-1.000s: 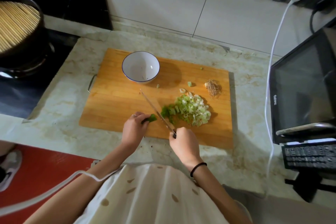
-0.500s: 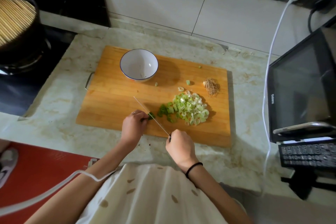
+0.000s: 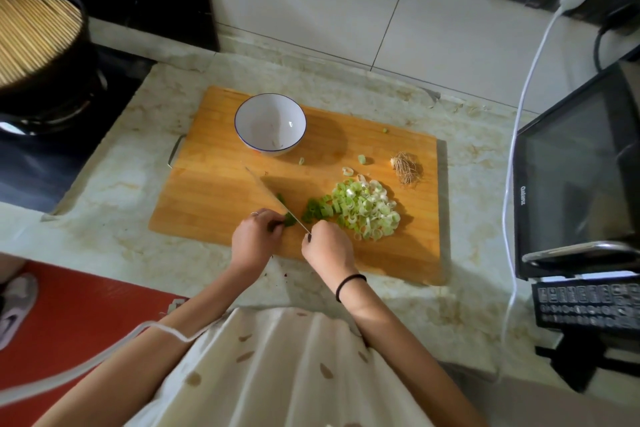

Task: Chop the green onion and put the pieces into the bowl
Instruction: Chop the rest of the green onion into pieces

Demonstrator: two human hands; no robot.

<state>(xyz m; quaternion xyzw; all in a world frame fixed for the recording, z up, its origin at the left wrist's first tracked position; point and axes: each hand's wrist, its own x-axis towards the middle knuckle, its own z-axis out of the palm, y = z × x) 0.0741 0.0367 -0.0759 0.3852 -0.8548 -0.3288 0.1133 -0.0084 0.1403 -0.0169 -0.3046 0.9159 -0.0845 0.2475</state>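
The left hand (image 3: 254,239) pinches the last green onion stub (image 3: 289,219) against the cutting board (image 3: 207,198), while the right hand (image 3: 327,248) is closed around the knife (image 3: 273,196) handle, blade angled toward 11 o'clock. The chopped pile (image 3: 363,211) lies at 3 o'clock from the blade. The bowl (image 3: 270,124) stands at 12 o'clock on the board, holding no visible pieces.

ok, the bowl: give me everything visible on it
The bowl is round and white, ceramic by the look, with a thin blue line around the rim. It stands upright on the far left part of the wooden cutting board, apart from both hands and the knife. It looks nearly empty: only a faint pale mark near the bottom, too small to identify. The chopped green onion pile lies on the board, not in it.
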